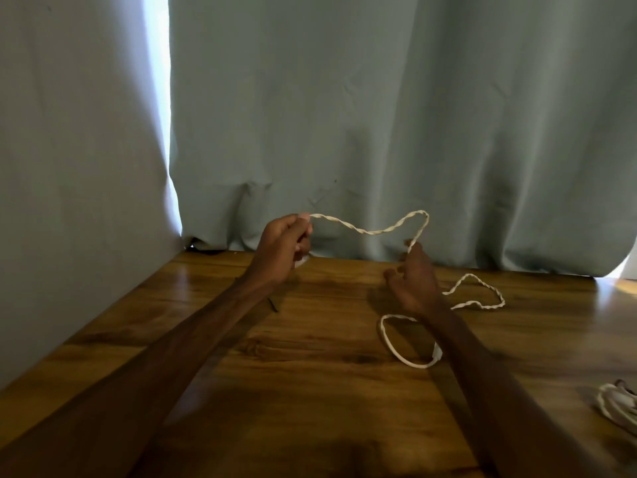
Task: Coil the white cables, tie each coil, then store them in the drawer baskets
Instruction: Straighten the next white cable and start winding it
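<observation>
Where it hangs above the counter [310, 374], white cable [372, 232]: one end pinched in curled left grip [286, 243]; span reaches right grip [413, 281], hold unclear; remainder loops on counter beneath and right of it.

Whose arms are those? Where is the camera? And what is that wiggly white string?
There is no machine here. Those are a person's two arms. The camera sits on the person's head and looks down, so you see what they see. The left hand grips a twisted white cable. The right hand holds the same cable further along, at its fingertips. The rest of the cable lies in loops on the wooden table. Another white bundle lies at the table's right edge. A grey-green curtain hangs behind.
</observation>
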### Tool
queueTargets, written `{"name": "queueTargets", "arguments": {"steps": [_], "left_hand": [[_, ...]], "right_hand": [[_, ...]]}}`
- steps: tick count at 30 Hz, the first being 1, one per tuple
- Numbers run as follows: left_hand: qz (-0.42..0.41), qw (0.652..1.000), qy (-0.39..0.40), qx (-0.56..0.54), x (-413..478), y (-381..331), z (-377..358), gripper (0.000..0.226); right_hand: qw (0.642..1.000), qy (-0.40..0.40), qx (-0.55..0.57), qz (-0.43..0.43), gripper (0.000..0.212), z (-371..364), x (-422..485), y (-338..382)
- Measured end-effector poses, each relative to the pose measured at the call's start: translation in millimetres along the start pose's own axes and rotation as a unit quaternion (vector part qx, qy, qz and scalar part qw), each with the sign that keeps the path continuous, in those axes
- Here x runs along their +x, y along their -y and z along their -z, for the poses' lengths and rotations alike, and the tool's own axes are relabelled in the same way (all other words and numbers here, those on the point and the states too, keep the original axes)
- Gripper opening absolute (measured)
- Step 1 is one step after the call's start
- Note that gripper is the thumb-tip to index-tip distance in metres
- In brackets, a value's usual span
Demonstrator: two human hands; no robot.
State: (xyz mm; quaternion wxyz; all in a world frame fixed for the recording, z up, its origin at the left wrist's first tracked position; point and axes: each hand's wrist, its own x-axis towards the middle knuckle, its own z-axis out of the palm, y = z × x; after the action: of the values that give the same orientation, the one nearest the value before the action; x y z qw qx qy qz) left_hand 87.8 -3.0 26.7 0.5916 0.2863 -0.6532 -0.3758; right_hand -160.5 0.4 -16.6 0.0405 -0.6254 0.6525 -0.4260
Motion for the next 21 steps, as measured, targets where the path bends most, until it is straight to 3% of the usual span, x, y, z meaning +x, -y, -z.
{"name": "queueTargets", "arguments": {"steps": [3,6,9,12,16,18,21], "left_hand": [[-0.024,0.995,-0.019,0.100,0,7,4,0.028],[-0.038,0.984,-0.063,0.160,2,9,10,0.026],[-0.019,0.981,-0.104,0.165,8,8,14,0.030],[0.035,0.989,-0.108,0.095,10,3,12,0.027],[0.086,0.994,-0.004,0.061,-2,-7,-2,0.029],[0.086,0.993,0.057,0.054,-7,-9,-7,0.032],[0.099,0.988,0.114,0.029,-12,-9,-13,0.037]], "right_hand": [[0.994,-0.077,-0.069,0.041,0.113,1,-6,23],[0.974,-0.169,-0.118,0.093,0.126,4,-10,39],[0.970,-0.175,-0.151,0.078,0.132,-3,-15,49],[0.966,-0.150,-0.144,0.152,0.123,-3,-18,55],[0.929,-0.110,-0.187,0.298,0.073,-8,-18,67],[0.915,-0.086,-0.236,0.315,0.061,-13,-20,65],[0.926,-0.042,-0.163,0.337,0.055,-18,-20,60]]}}
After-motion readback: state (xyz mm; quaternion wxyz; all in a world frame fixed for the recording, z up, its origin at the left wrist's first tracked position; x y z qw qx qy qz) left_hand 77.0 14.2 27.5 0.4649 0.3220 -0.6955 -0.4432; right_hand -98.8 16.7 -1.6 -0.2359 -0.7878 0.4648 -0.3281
